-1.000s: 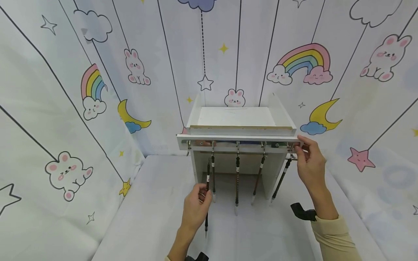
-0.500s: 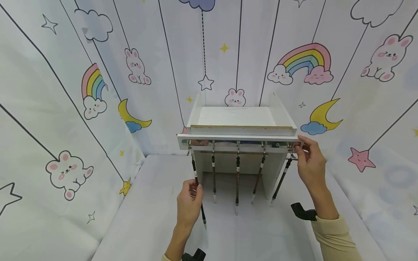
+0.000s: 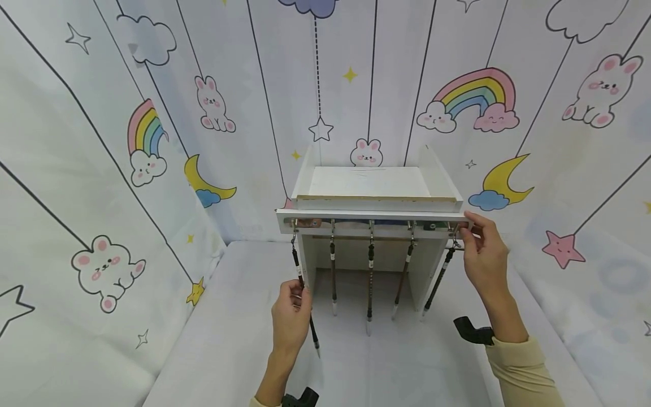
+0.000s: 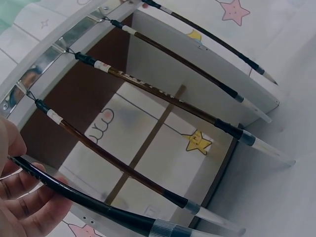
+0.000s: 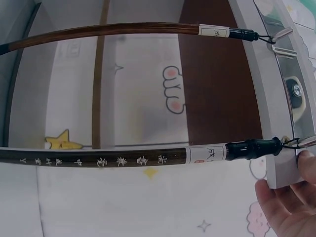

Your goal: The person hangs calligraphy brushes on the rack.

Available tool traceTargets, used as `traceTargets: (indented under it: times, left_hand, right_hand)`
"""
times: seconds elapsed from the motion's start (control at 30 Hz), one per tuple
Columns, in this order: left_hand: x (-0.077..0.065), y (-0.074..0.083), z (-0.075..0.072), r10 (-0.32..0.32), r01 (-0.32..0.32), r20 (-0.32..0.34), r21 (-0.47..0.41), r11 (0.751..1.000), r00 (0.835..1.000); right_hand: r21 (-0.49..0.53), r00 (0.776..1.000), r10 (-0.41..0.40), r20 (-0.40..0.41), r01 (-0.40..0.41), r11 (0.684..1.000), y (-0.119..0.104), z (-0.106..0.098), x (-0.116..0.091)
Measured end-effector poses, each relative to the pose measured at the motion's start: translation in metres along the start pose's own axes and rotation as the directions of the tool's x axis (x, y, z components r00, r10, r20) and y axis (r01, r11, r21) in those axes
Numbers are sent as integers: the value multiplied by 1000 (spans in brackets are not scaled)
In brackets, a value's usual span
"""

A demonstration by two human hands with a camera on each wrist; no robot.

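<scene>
My left hand (image 3: 291, 319) pinches a black-handled calligraphy brush (image 3: 314, 333) around its middle. The brush tilts, white tip downward, and its cord loop appears to be on the leftmost hook (image 3: 294, 225), though too small to be certain. With thumb and fingers, my right hand (image 3: 485, 260) grips the right end of the white rack's hook rail (image 3: 373, 216). Beside it, a dark brush with pale lettering (image 5: 118, 158) hangs from the rightmost hook. Several more brushes, among them a brown one (image 4: 158, 94), hang between the hands, their tips in clear caps.
Above the rail, the rack has an open white tray (image 3: 368, 181). Its side panel (image 3: 427, 271) stands on the white table cover (image 3: 229, 339). A curtain (image 3: 254, 85) printed with rabbits, clouds and rainbows encloses the table behind and at both sides.
My left hand has moved left with the brush, from beside the second hook to the leftmost one. The brush's top has risen to that hook. My right hand has stayed put.
</scene>
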State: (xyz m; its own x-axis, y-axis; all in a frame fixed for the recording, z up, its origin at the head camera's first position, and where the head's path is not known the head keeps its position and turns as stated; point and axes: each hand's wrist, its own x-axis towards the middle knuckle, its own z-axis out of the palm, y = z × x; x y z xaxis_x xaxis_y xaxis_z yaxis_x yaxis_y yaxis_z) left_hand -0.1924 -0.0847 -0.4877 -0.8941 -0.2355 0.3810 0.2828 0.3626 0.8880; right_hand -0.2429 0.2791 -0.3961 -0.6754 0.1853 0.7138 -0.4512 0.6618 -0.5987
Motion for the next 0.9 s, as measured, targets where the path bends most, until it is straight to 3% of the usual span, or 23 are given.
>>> traceTargets:
  times: [0.3,0.63,0.9]
  left_hand:
    - [0,2,-1,-19,19,-3,-10,1000,1000]
    - [1,1,-1,-37,37,-7,-19,999,999]
    - [4,2,-2,-14,14,-32,-15,1000,999]
  right_hand:
    - [11,999,-28,-15,29,1000,0,0,0]
    - [4,1000,-9,-8,9,1000,1,0,0]
    - [4,1000,-2,-2,2,1000,2,1,0]
